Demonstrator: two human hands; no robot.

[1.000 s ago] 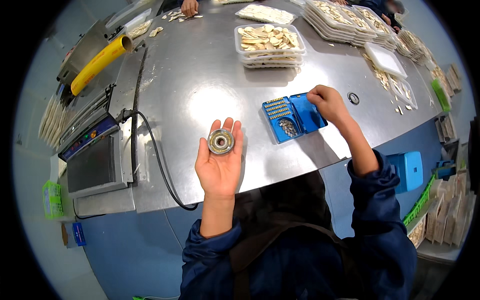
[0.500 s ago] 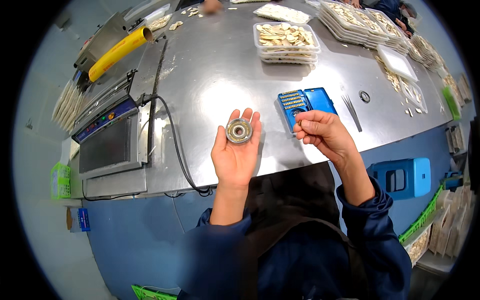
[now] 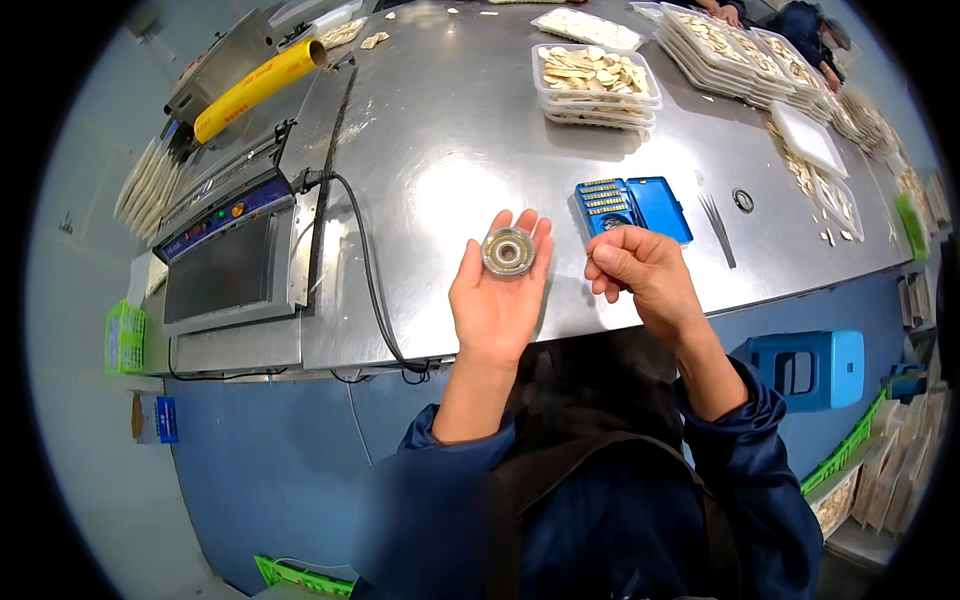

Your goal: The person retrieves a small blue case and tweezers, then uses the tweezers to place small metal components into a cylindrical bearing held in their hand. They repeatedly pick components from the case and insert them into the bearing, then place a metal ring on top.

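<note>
My left hand (image 3: pixel 497 305) is palm up above the steel table, fingers stretched out. A round metal ball bearing (image 3: pixel 508 252), ringed with a hole in its middle, rests on its fingers. To its right, my right hand (image 3: pixel 650 280) is closed in a pinch, thumb against forefinger. What sits in the pinch, if anything, is too small to make out. Just beyond it lies an open blue case (image 3: pixel 660 208) with rows of small brass-coloured bits in its left half. Metal tweezers (image 3: pixel 718 230) and a dark ring (image 3: pixel 742 200) lie to the right of the case.
Stacked clear trays of pale slices (image 3: pixel 597 90) stand at the back, with more stacks (image 3: pixel 710 45) at far right beside other people. A sealing machine (image 3: pixel 225 260) with a black cable (image 3: pixel 368 270) and a yellow tube (image 3: pixel 260 92) are at left. A blue stool (image 3: pixel 835 370) stands below the table.
The view has shifted, so the table appears further right. My right hand has come closer to the bearing in my left hand. A blurred hand at the far edge has left the view.
</note>
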